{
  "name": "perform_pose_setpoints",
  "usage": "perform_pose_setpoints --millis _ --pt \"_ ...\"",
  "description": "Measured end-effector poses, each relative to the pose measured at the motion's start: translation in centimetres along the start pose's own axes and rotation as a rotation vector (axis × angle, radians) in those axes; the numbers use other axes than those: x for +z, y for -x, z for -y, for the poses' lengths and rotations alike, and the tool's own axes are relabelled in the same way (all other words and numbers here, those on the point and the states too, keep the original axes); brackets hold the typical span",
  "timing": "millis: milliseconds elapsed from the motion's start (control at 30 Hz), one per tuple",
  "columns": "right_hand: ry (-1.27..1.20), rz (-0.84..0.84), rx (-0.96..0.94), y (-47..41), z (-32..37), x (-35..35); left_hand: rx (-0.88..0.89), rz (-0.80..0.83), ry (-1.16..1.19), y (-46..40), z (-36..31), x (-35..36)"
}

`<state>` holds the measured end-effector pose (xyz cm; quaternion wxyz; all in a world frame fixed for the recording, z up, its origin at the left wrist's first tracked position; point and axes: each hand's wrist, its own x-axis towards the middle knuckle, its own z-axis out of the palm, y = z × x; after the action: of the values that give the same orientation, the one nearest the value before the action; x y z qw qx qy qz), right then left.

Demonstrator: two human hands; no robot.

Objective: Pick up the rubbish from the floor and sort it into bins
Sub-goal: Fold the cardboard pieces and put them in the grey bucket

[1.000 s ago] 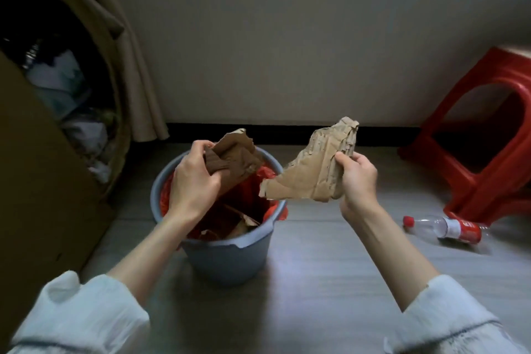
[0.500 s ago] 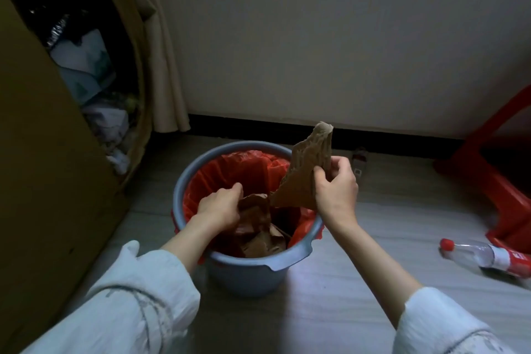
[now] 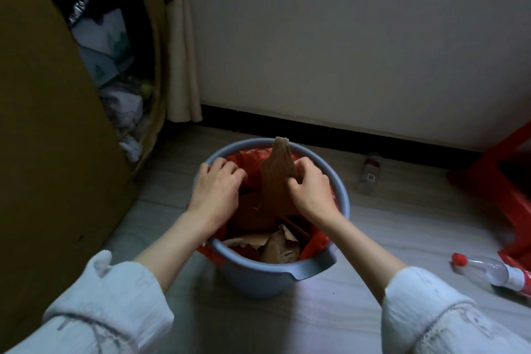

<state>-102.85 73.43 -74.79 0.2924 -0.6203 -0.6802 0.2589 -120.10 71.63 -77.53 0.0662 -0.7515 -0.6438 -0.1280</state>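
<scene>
A blue-grey bucket with a red liner stands on the floor in front of me, holding several torn brown cardboard scraps. My right hand grips a tall torn cardboard piece that stands upright inside the bucket, its tip above the far rim. My left hand lies over the bucket's left side with its fingers curled down toward the liner. Whether they hold anything is hidden.
A clear plastic bottle with a red cap lies on the floor at the right. A smaller bottle lies near the skirting. A red stool stands at the right, a big cardboard box of rubbish and a curtain at the left.
Both hands came down from above the bucket into it. The left hand's cardboard went inside, and the right hand lowered its piece into the bucket. The view tilted down and moved closer.
</scene>
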Motion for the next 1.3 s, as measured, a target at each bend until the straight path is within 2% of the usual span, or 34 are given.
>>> perform_pose_setpoints --millis 67,200,367,433,500,567,633,700,833,900,967,1067,1167,1300 --pt "0.002 0.089 0.036 -0.5 0.2 1.4 -0.066 -0.120 0.114 0.5 0.9 0.2" --pt "0.020 0.197 0.111 -1.6 0.3 4.2 -0.211 -0.141 0.251 0.8 1.0 0.4" --pt "0.235 0.353 0.301 -1.9 -1.4 6.2 -0.233 -0.101 0.144 0.9 0.6 0.8" --pt "0.377 0.369 0.319 -1.6 -1.9 6.3 -0.234 -0.064 0.098 0.8 0.5 0.8" --pt "0.451 0.463 0.326 -1.3 -2.0 6.3 -0.226 -0.033 0.043 0.6 0.4 0.8" --pt "0.347 0.599 0.379 -1.1 -1.8 6.4 -0.227 -0.025 0.021 0.6 0.3 0.8" --pt "0.125 0.652 0.440 -0.9 -1.4 6.0 -0.241 -0.019 0.022 0.7 0.6 0.7" --pt "0.037 0.620 0.402 -0.6 -1.1 4.7 -0.237 0.005 0.019 0.6 0.5 0.6" --pt "0.015 0.491 0.306 0.4 -0.5 1.6 -0.216 0.069 0.064 0.9 0.7 -0.1" --pt "-0.080 0.371 0.291 1.3 -0.4 -0.3 -0.241 0.030 0.204 1.2 0.3 -0.9" --pt "-0.245 0.241 0.303 2.5 -0.5 -2.6 -0.237 -0.083 0.348 1.5 -1.0 -1.7" --pt "-0.459 0.103 0.345 5.3 -1.1 -7.1 -0.054 -0.175 0.478 1.6 -6.0 -3.6" --pt "-0.435 0.043 0.398 8.8 -3.5 -11.2 0.197 -0.156 0.558 1.0 -12.6 -5.1" --pt "-0.404 -0.052 0.531 14.6 -7.7 -16.7 0.440 -0.007 0.644 1.2 -22.5 -5.0"
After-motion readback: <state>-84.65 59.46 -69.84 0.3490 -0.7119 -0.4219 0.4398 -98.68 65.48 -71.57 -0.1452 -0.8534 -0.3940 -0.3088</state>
